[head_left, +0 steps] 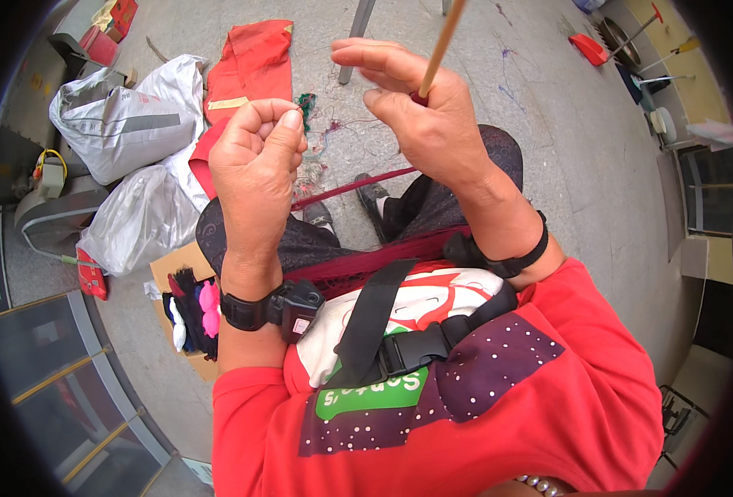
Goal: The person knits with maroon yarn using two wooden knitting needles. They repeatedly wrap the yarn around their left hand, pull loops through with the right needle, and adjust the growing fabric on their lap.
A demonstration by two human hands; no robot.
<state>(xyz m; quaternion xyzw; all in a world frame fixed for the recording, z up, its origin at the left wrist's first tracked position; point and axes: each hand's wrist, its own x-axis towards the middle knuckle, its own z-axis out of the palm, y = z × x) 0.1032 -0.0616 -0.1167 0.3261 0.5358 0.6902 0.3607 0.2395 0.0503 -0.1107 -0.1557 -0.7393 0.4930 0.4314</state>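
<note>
My left hand (259,161) is raised above my left knee, its thumb and fingers pinched together. Whatever lies in that pinch is too fine to make out. Level with it, my right hand (433,116) has its fingers stretched toward the left. A thin wooden stick (444,45) rises from between its thumb and forefinger, with a bit of dark red at the stick's lower end. Dark red yarn (366,184) stretches between my knees in a narrow band. More dark red yarn (358,263) runs across my lap.
Red cloth (250,66), a white sack (126,116) and a clear plastic bag (139,219) lie at the left. A cardboard box (188,261) holds dark, white and pink bundles. Loose threads (329,137) litter the floor. A metal leg (356,37) stands ahead; a red dustpan (588,50) is far right.
</note>
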